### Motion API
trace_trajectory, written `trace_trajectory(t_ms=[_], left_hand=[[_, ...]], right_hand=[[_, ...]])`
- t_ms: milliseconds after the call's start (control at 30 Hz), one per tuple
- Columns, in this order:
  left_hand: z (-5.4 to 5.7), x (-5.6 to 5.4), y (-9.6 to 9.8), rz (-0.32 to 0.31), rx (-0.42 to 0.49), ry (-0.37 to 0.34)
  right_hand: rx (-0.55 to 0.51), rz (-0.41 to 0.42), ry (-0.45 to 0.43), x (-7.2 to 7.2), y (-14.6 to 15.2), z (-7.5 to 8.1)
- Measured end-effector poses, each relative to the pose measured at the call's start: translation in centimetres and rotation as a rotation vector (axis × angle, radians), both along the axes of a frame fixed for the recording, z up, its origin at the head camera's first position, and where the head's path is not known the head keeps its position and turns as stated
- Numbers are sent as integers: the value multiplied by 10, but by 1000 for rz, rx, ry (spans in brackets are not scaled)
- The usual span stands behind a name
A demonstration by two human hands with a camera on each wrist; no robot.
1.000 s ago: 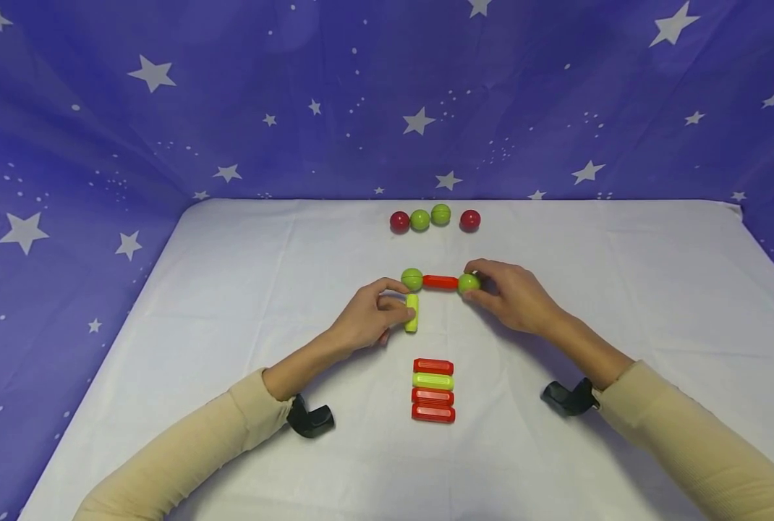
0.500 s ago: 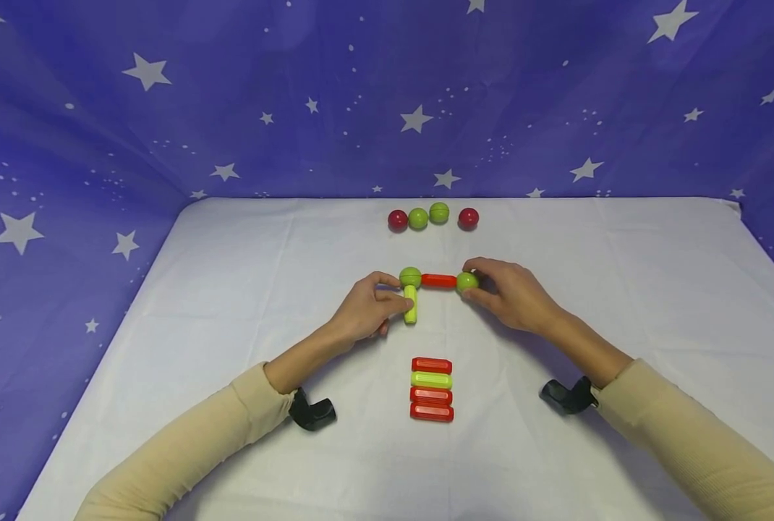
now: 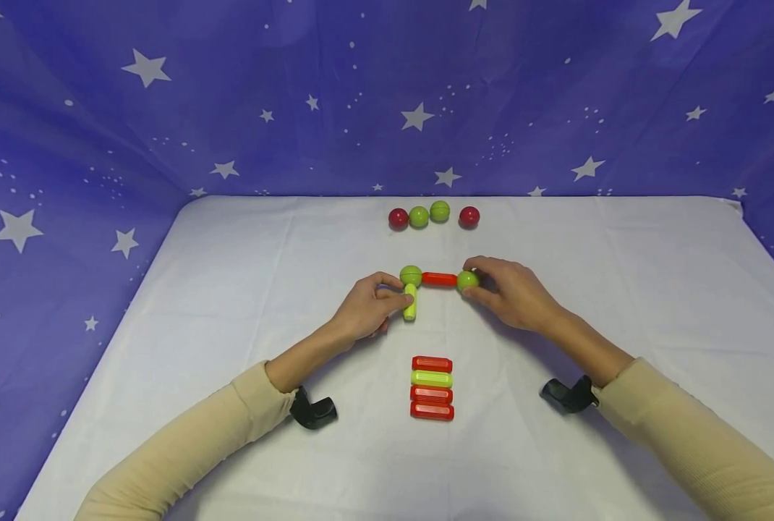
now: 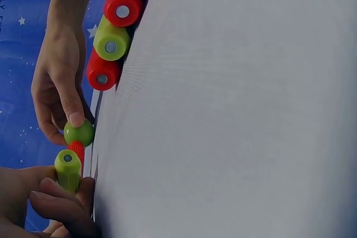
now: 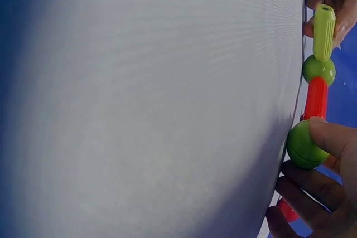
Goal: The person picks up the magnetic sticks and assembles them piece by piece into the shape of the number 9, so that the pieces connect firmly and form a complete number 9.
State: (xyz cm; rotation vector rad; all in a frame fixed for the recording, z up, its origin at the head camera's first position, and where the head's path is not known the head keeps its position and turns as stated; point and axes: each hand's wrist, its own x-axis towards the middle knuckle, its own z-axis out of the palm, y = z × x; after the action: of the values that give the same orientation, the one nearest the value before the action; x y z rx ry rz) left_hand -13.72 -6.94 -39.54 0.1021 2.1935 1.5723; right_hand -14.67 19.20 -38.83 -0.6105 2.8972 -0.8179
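My left hand (image 3: 366,307) pinches a yellow-green rod (image 3: 410,311) between thumb and fingers. The rod's far end meets the left green ball (image 3: 411,275), which a left fingertip also reaches. From that ball a red rod (image 3: 439,279) runs right to another green ball (image 3: 467,282). Thumb and fingers of my right hand (image 3: 513,295) hold this second ball. In the right wrist view, the yellow-green rod (image 5: 323,34), ball (image 5: 318,71), red rod (image 5: 317,97) and held ball (image 5: 304,147) form one chain. A small metallic disc shows on the yellow-green rod's free end (image 4: 68,159).
Nearer on the white cloth (image 3: 543,463), several red rods (image 3: 432,412) and one yellow-green rod (image 3: 431,378) lie stacked in a column. At the back are red balls (image 3: 398,218) and green balls (image 3: 439,211) in a row. A starry purple-blue backdrop (image 3: 335,87) stands behind.
The left hand has moved the yellow-green rod slightly away from me, closing the gap to the left green ball. My right hand stays on its ball.
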Motion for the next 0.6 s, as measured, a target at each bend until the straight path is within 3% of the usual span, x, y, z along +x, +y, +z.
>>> trace_trajectory(t_ms=[600], left_hand=[[-2,2,-1,-22,-49,73]], right_hand=[[1,-4,-10,1,0,1]])
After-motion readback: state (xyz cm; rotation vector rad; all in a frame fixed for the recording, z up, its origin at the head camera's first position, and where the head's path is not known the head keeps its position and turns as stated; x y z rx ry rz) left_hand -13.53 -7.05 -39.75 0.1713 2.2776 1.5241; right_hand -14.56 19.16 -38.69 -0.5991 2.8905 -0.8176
